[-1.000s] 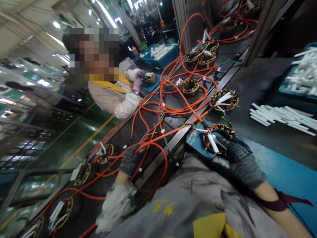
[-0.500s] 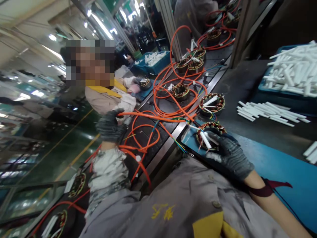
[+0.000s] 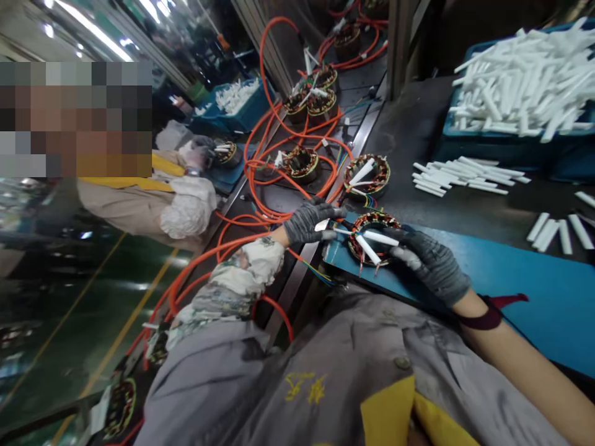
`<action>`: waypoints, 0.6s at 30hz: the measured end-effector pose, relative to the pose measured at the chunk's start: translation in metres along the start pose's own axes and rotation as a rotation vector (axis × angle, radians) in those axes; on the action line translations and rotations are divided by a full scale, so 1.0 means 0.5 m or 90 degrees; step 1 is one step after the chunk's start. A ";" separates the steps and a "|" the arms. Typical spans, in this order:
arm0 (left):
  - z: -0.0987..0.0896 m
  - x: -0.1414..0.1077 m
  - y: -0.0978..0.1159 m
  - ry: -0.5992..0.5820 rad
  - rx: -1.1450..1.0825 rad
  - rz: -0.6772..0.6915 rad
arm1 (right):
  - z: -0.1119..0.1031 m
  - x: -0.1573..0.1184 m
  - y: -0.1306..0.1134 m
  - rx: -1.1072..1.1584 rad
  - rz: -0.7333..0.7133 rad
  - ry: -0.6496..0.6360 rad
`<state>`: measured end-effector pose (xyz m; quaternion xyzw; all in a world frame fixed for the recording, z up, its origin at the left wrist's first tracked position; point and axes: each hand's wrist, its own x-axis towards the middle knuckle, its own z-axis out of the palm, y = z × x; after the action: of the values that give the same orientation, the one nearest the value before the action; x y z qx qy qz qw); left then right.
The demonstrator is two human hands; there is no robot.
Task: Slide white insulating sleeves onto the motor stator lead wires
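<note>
On the blue mat lies a ring-shaped motor stator (image 3: 356, 248) with copper windings, in front of my body. White insulating tubes (image 3: 368, 250) lie across its opening, and short bare wire ends stick out at its near side. My right hand (image 3: 432, 263), in a grey glove, is at the stator's right side, its thumb and fingers closed at the end of a white sleeve tube (image 3: 381, 238). My gloved left hand (image 3: 309, 223) is at the left side, fingers pinched around a thin wire (image 3: 343, 231) that runs to the stator. Its fingertips partly hide the wire.
Another stator (image 3: 387, 176) stands just beyond. Orange cables (image 3: 251, 167) loop over the dark conveyor with more stators. A blue bin (image 3: 465, 127) heaped with white tubes stands right, with loose tubes (image 3: 465, 173) before it. A co-worker's sleeve (image 3: 190, 204) is across the line.
My left hand has let go of the raised orange cable and come right to the stator's wires. My right hand stays at the stator; one white tube now points toward it. The view has turned.
</note>
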<state>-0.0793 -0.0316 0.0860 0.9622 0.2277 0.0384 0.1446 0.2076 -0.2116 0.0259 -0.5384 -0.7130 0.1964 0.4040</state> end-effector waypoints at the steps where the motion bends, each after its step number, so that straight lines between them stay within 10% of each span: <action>1: 0.007 0.000 0.000 -0.004 0.050 -0.019 | 0.004 -0.001 0.001 -0.004 0.016 0.018; 7: -0.081 -0.037 0.073 0.200 0.230 -0.001 | 0.011 0.008 0.008 -0.014 0.028 0.021; 12: -0.160 0.035 0.145 -0.051 -0.145 0.188 | -0.039 0.014 0.011 -0.052 0.003 -0.008; 16: -0.116 0.095 0.164 0.077 -0.256 0.041 | -0.070 0.015 0.020 0.019 0.008 -0.099; 18: -0.072 0.117 0.176 -0.043 -0.248 0.025 | -0.068 0.020 0.028 0.038 -0.016 -0.121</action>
<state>0.0056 -0.0713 0.1470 0.9210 0.1920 0.0523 0.3350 0.2419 -0.2027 0.0400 -0.4964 -0.7486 0.2622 0.3529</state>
